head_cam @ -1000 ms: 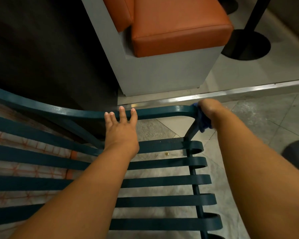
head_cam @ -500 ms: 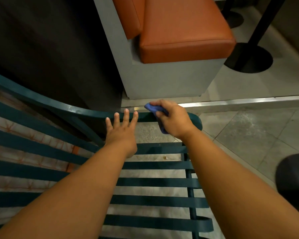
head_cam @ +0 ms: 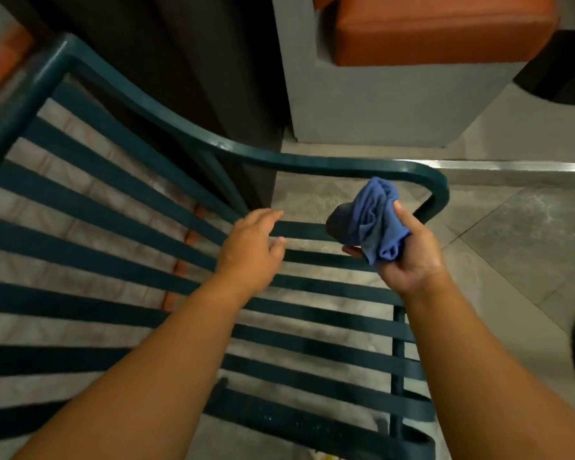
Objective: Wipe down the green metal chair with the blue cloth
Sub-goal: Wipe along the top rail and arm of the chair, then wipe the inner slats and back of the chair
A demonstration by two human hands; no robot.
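above the green chair [head_cam: 312, 167] slats, right hand [head_cam: 409, 260] grips the bunched blue cloth [head_cam: 375, 220], lifted clear; left hand [head_cam: 249, 247] hovers open, empty; slats look unwiped.

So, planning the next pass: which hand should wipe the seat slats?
The right hand: it holds the blue cloth above the slats. The left hand is empty.
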